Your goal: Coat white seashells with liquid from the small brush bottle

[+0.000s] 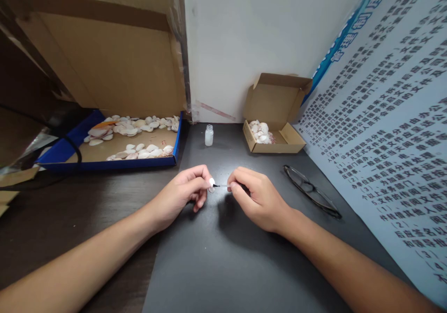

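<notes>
Between the thumb and forefinger of my left hand (pixel 187 187) is a small white seashell (pixel 212 182), pinched at its edge. My right hand (pixel 256 194) is closed around a thin brush (pixel 222 186) with a dark tip and a pale handle. The brush points left, and its tip is at the shell, touching it or very close. Both hands are held above the dark grey tabletop (pixel 209 261). Beyond them a small glass bottle (pixel 208 136) stands upright with no cap, whitish in its lower part.
A blue-edged tray (pixel 108 165) at the left holds many shells. At the back right is an open cardboard box (pixel 279 148) with more shells. Black-framed glasses (pixel 310 192) lie at the right, beside a printed poster (pixel 394 117). A white panel (pixel 240 38) stands behind.
</notes>
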Demonstrator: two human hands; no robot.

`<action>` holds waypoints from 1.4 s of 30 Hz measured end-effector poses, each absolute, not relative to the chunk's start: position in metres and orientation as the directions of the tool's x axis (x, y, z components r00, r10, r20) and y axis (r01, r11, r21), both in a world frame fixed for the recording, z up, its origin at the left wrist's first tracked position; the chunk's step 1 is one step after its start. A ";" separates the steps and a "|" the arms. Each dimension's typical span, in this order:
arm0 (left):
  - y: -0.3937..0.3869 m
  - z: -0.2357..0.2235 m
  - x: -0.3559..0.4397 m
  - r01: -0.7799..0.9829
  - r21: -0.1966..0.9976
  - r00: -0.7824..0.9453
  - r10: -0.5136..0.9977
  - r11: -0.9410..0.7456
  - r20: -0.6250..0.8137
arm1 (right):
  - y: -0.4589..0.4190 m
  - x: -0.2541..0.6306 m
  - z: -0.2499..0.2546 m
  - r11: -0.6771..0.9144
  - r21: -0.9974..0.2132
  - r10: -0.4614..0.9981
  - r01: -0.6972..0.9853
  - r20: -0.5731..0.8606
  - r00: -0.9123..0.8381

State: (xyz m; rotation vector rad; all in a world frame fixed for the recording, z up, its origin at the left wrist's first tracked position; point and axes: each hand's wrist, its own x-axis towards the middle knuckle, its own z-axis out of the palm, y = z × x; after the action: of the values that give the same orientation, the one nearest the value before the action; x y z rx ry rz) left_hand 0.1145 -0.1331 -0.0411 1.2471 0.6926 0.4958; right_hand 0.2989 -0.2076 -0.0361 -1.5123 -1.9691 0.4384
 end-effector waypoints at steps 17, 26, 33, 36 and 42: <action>-0.133 -0.041 0.114 0.029 0.966 0.698 0.686 0.258 -0.205 | -0.209 0.299 -0.036 0.293 -0.597 0.946 0.747 0.294 -0.137; -0.133 -0.042 0.114 0.030 0.966 0.706 0.680 0.255 -0.201 | -0.208 0.299 -0.035 0.242 -0.588 0.958 0.772 0.269 -0.096; -0.132 -0.042 0.114 0.041 0.968 0.706 0.678 0.248 -0.204 | -0.209 0.298 -0.035 0.277 -0.602 0.948 0.749 0.297 -0.112; -0.133 -0.043 0.114 0.055 0.971 0.711 0.673 0.232 -0.201 | -0.209 0.298 -0.035 0.314 -0.605 0.937 0.732 0.320 -0.138; -0.134 -0.041 0.116 0.064 0.978 0.711 0.678 0.200 -0.185 | -0.207 0.299 -0.037 0.227 -0.555 0.954 0.801 0.292 -0.068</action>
State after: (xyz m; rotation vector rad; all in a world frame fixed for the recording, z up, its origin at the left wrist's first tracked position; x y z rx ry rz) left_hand 0.1155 -0.1338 -0.0415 1.3195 0.6935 0.4809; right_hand 0.2993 -0.2066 -0.0369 -1.6107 -1.9043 0.3296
